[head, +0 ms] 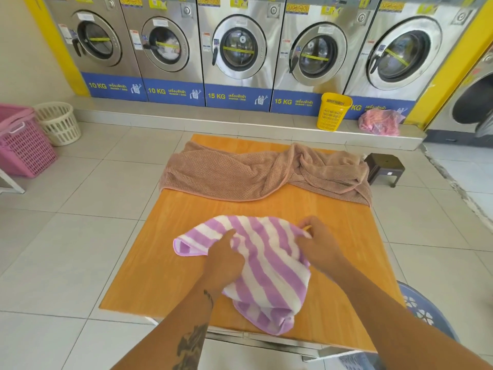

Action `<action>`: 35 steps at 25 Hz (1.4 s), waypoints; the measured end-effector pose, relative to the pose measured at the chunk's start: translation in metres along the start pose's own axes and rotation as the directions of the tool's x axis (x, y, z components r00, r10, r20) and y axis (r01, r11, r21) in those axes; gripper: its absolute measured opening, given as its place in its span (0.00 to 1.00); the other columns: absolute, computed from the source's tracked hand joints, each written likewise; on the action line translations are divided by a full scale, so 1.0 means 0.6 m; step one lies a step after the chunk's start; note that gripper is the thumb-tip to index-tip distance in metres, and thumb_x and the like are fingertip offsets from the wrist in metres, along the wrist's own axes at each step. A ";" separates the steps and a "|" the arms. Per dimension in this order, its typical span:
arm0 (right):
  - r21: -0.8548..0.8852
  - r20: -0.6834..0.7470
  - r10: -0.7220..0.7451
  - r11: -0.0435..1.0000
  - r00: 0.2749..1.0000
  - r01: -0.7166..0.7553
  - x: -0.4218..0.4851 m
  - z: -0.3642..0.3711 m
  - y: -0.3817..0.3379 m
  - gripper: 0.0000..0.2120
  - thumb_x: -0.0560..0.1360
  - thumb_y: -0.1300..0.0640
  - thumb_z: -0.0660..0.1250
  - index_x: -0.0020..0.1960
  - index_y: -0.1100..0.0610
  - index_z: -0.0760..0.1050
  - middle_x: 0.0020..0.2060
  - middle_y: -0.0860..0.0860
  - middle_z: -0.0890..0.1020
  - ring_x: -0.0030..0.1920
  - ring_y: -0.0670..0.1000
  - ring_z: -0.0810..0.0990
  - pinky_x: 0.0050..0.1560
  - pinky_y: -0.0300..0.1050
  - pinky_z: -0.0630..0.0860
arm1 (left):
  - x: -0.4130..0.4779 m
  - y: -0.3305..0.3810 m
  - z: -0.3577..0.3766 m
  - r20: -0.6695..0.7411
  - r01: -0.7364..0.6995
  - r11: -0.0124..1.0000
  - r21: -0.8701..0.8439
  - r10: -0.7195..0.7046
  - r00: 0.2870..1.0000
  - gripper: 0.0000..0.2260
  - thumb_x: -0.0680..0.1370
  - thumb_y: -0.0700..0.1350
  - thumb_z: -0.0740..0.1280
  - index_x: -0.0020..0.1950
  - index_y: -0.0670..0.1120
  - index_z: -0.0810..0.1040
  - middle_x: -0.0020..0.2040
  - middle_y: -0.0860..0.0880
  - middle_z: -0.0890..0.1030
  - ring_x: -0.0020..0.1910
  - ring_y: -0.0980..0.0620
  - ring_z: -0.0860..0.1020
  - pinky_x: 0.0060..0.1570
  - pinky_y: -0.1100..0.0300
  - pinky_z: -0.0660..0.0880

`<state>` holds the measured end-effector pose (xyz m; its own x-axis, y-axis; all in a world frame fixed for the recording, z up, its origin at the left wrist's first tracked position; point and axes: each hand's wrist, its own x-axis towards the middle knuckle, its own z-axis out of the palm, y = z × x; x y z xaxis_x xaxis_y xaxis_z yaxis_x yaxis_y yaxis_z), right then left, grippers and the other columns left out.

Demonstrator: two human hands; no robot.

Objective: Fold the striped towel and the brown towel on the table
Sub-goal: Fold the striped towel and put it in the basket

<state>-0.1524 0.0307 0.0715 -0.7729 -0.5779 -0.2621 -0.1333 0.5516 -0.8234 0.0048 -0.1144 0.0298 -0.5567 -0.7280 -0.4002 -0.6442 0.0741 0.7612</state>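
Observation:
A purple-and-white striped towel (266,265) lies bunched on the near half of the orange wooden table (149,276). My left hand (222,259) grips its fabric near the middle-left, fingers curled into the cloth. My right hand (318,244) pinches the towel's right edge. A brown towel (240,174) is spread and rumpled across the table's far edge, its right end hanging over the side. Both hands are well short of the brown towel.
A row of steel washing machines (240,49) lines the back wall. A yellow basket (333,112) and a pink mesh bag (380,122) sit on the step. Pink (24,148) and white (60,122) baskets stand at left, a dark stool (385,166) at right, a blue chair (424,311) near me.

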 end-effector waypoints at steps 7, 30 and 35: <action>0.035 -0.238 -0.291 0.951 0.927 0.307 0.007 -0.083 -0.110 0.11 0.77 0.65 0.63 0.51 0.50 0.75 0.44 0.46 0.80 0.41 0.46 0.77 0.39 0.43 0.74 | 0.010 0.193 -0.076 -0.127 -0.484 0.875 0.011 0.481 0.867 0.22 0.79 0.36 0.57 0.68 0.55 0.76 0.64 0.51 0.72 0.52 0.52 0.76 0.41 0.68 0.73; -0.401 -0.104 -0.339 0.875 0.935 0.272 0.035 -0.264 -0.136 0.23 0.72 0.69 0.63 0.32 0.41 0.79 0.37 0.46 0.84 0.45 0.50 0.83 0.39 0.35 0.75 | 0.074 0.244 -0.148 -0.196 -0.566 0.560 0.605 0.794 0.576 0.07 0.77 0.37 0.65 0.48 0.47 0.81 0.46 0.49 0.81 0.46 0.43 0.78 0.46 0.53 0.68; -0.466 -0.030 -0.233 0.863 0.972 0.193 0.039 -0.208 -0.084 0.19 0.74 0.68 0.59 0.49 0.46 0.80 0.47 0.45 0.78 0.50 0.50 0.78 0.49 0.47 0.78 | 0.059 0.234 -0.140 -0.169 -0.644 0.531 0.551 0.827 0.537 0.10 0.74 0.39 0.59 0.46 0.48 0.80 0.41 0.49 0.82 0.41 0.44 0.78 0.42 0.51 0.71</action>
<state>-0.2415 0.0643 0.1699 -0.7390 -0.6721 -0.0473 -0.5532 0.6453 -0.5269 -0.0613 -0.1868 0.1656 -0.7429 -0.4446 0.5004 -0.2728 0.8838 0.3801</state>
